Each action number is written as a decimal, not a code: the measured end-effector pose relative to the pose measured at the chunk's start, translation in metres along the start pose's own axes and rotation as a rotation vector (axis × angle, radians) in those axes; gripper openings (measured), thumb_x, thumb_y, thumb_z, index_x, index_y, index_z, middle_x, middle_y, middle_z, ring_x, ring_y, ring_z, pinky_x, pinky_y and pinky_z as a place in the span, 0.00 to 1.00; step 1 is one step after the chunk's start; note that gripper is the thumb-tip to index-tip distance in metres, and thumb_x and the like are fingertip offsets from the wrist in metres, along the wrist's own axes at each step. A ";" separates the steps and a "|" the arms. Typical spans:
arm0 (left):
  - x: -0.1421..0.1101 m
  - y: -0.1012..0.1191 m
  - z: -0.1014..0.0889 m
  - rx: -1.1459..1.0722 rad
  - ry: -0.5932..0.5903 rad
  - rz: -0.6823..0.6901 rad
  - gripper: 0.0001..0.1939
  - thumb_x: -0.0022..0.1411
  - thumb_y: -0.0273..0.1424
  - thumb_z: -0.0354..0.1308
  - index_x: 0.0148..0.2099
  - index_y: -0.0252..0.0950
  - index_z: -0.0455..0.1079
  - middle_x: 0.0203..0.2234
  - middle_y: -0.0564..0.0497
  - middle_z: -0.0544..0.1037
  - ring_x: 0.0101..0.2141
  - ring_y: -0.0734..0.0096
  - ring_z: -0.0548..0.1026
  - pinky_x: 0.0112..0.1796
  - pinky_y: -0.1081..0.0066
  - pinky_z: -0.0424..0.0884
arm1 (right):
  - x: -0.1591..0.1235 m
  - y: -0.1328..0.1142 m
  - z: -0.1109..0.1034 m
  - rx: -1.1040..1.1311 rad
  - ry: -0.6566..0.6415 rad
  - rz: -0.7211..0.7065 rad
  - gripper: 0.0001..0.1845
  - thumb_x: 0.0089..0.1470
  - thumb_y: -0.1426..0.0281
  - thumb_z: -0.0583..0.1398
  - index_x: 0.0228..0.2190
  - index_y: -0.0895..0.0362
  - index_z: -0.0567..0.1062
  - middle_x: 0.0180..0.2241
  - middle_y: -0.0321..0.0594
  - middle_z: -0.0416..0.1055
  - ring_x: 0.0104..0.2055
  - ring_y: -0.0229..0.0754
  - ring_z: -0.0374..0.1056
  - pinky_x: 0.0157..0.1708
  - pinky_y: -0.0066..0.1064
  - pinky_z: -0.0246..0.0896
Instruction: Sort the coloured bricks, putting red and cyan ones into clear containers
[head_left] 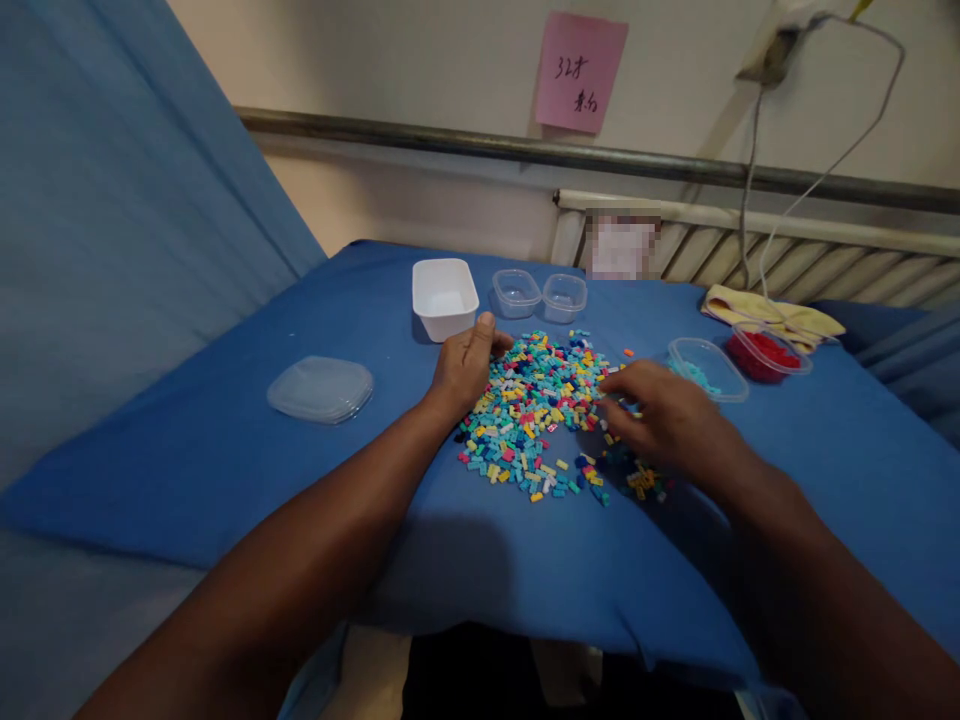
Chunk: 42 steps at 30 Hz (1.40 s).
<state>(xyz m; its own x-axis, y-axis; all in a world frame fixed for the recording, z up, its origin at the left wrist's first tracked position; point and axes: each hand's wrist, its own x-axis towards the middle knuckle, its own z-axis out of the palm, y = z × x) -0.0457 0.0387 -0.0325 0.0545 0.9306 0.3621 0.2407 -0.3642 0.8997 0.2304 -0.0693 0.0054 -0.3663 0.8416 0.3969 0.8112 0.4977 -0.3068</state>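
Note:
A spread-out pile of small toy building bricks (536, 395) in turquoise, yellow, pink, white and dark blue lies on the blue cloth. At its left edge my left hand (465, 365) rests on its side, thumb up. Its fingers reach partly behind the pile, and I see nothing held in it. Over the pile's right side is my right hand (667, 415), thumb and forefinger apart with a gap between them. The other fingers of that hand are mostly hidden. A few bricks lie in shadow beneath its palm.
Behind the pile stand a white tub (445, 300) and two clear containers (516, 293). Clear lids (320, 389) lie stacked at left. To the right are a clear container of turquoise bricks (705, 370), one of red bricks (766, 355) and a yellow cloth (780, 315).

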 end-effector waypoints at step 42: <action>0.000 -0.003 0.002 -0.001 -0.017 0.019 0.42 0.72 0.66 0.43 0.36 0.37 0.83 0.34 0.43 0.86 0.37 0.59 0.82 0.44 0.60 0.78 | -0.014 -0.041 0.028 0.258 -0.399 -0.250 0.16 0.67 0.80 0.57 0.48 0.54 0.81 0.46 0.43 0.82 0.48 0.45 0.76 0.51 0.40 0.72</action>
<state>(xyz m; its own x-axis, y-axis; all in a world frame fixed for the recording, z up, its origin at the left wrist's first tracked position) -0.0441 0.0395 -0.0357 0.0750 0.9241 0.3747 0.2381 -0.3814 0.8932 0.1897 -0.0961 -0.0117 -0.7193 0.6803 0.1410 0.5571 0.6860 -0.4680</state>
